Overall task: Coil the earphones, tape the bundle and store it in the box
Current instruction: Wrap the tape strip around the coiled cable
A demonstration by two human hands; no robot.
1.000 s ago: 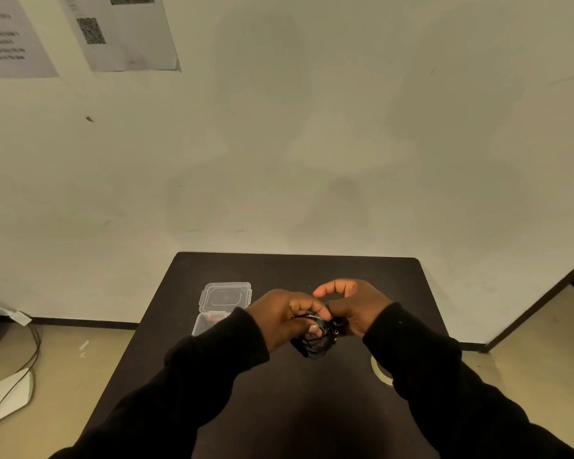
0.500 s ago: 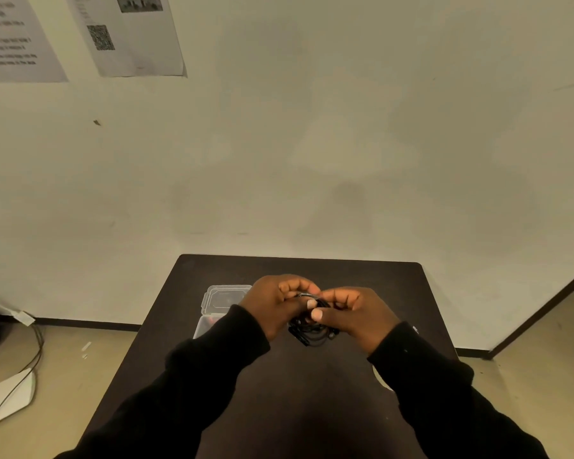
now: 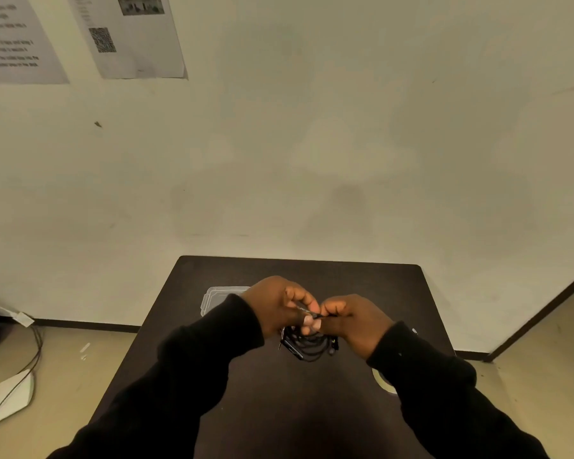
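Left hand (image 3: 275, 309) and right hand (image 3: 355, 323) both pinching coiled black earphones (image 3: 307, 344), above dark table (image 3: 279, 392)

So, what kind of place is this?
Probably a plain workroom set up for recorded tasks: printed instruction sheets taped on a bare wall, a small dark table, and cables on the floor.

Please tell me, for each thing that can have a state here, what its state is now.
earphones: coiled in a bundle, held above the table
left hand: closed on the bundle
right hand: closed on the bundle
box: on the table, mostly hidden
tape roll: lying flat, untouched
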